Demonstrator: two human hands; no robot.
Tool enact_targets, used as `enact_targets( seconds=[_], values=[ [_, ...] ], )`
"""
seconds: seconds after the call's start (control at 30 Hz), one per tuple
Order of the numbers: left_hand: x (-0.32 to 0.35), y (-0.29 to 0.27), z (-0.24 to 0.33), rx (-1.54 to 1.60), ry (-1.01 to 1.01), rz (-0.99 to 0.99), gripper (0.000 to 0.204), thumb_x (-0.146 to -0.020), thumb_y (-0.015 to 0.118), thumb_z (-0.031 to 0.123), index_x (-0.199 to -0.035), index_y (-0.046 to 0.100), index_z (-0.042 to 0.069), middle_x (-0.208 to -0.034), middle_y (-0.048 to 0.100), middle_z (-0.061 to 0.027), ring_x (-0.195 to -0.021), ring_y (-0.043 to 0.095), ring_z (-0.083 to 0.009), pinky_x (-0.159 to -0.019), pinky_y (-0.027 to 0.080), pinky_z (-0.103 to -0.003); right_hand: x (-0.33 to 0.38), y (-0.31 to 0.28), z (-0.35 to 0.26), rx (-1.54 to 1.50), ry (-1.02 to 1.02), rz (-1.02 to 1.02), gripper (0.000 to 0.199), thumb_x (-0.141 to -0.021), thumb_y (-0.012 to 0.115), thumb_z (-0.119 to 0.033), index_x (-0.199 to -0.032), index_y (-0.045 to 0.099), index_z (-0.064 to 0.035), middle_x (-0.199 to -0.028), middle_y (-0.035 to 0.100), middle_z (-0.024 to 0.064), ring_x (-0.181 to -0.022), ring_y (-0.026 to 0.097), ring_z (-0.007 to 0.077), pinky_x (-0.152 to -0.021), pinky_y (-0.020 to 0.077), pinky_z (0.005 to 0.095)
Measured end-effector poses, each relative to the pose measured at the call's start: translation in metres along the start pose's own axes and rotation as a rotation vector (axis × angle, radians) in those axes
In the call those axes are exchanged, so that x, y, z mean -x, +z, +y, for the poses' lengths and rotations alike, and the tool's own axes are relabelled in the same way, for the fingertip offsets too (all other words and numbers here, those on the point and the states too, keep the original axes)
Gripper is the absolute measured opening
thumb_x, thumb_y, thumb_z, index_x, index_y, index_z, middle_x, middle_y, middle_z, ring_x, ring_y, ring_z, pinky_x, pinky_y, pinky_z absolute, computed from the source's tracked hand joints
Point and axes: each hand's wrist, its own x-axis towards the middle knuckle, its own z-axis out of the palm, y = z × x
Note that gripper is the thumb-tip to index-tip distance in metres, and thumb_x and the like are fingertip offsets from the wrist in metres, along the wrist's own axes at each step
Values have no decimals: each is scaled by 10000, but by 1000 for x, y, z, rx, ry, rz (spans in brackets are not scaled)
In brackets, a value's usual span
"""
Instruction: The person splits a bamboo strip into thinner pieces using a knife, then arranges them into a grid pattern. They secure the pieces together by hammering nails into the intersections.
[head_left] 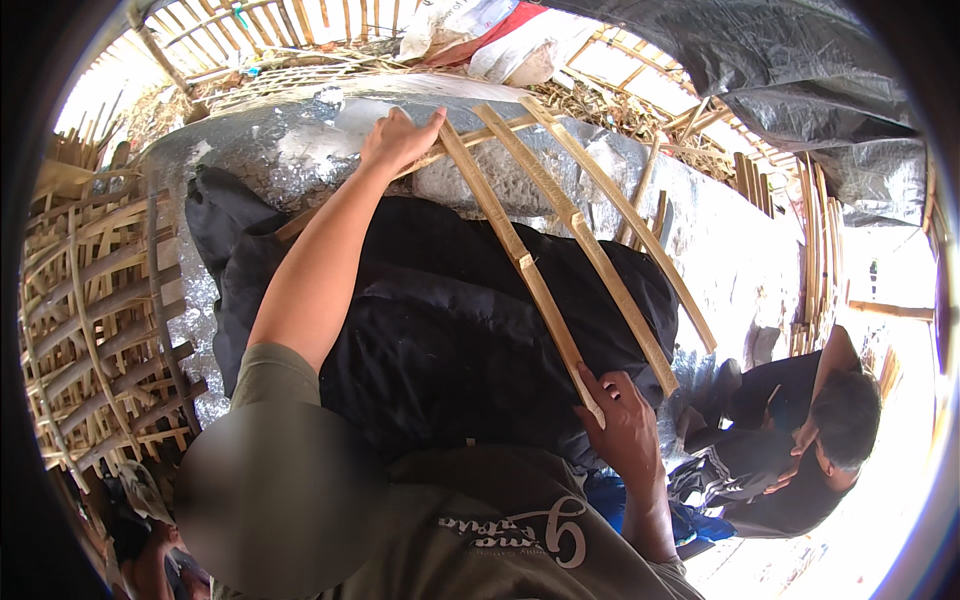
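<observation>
Three long, pale bamboo strips lie slanted side by side over my lap, across black cloth (430, 310). With its arm stretched out, my left hand (398, 142) is closed at the far end of the leftmost bamboo strip (522, 260). My right hand (622, 415) grips that same strip by its near end, fingers bent around it. The middle strip (578, 222) and the right strip (640, 226) run roughly alongside, untouched by either hand. Beneath their far ends passes a bamboo crosspiece (480, 138); how they are joined is unclear.
A woven bamboo lattice (95, 310) stands at the left. Another person (800, 430) sits bent over close on my right. Dark plastic sheeting (800, 90) hangs at the upper right. Sacks (530, 50) and bamboo scraps (640, 100) lie beyond a grey, worn surface (270, 140).
</observation>
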Motion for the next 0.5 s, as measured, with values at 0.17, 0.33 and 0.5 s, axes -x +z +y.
enact_targets(
  seconds=[0.17,0.33,0.5],
  values=[
    [-16,-7,-10,203,93,-61,755,-979,416,667,-1317,597,16,-1291,644,-243,-1278,591,-358,-1054,471,-491,-1,-1,-2,1,-1,9,613,-785,806,-111,-1370,633,-174,-990,542,78,-855,646,234,-796,560,392],
    [-40,17,-26,275,148,163,608,-1017,413,585,-1124,658,38,-1170,694,-227,-1158,653,-358,-997,486,-494,-4,0,-2,-9,-10,15,592,-795,792,-92,-1362,640,-169,-982,539,81,-847,646,234,-787,559,387],
    [-11,-5,-4,270,185,-5,615,-968,497,653,-1010,667,63,-1048,716,-177,-1047,685,-308,-944,507,-457,-4,2,0,-12,-4,14,576,-806,774,-73,-1359,642,-165,-981,536,85,-842,648,240,-778,559,388]
  ],
)
